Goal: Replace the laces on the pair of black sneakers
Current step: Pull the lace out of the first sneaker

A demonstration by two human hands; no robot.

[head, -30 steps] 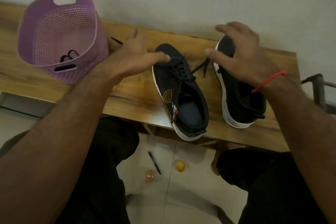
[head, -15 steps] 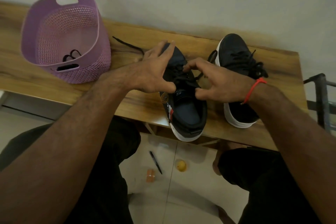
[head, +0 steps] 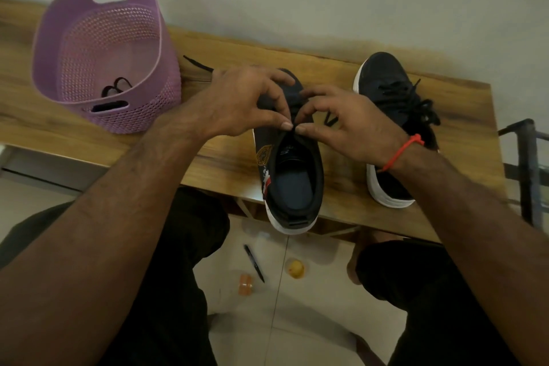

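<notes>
Sneakers sit side by side on the table point(head: 341, 175) in front of you: the near sneaker point(head: 292, 175) at centre, the far sneaker point(head: 392, 89) at its 3 o'clock, just apart. At 9 o'clock from them stands a purple basket point(head: 74, 47) with a dark coiled lace point(head: 114, 88) inside. A loose lace end point(head: 197, 64) trails on the wood between basket and your left hand. Below the table edge, a pen point(head: 254, 263) and two small orange caps lie on the floor.

Both sneakers run lengthwise toward 12 o'clock, toes to the wall, heels toward you; the near heel overhangs the edge.

Your left hand point(head: 237, 101) and right hand point(head: 350, 125) curl over the near sneaker's laces, thumb tips almost meeting at the tongue, each pinching lace.
</notes>
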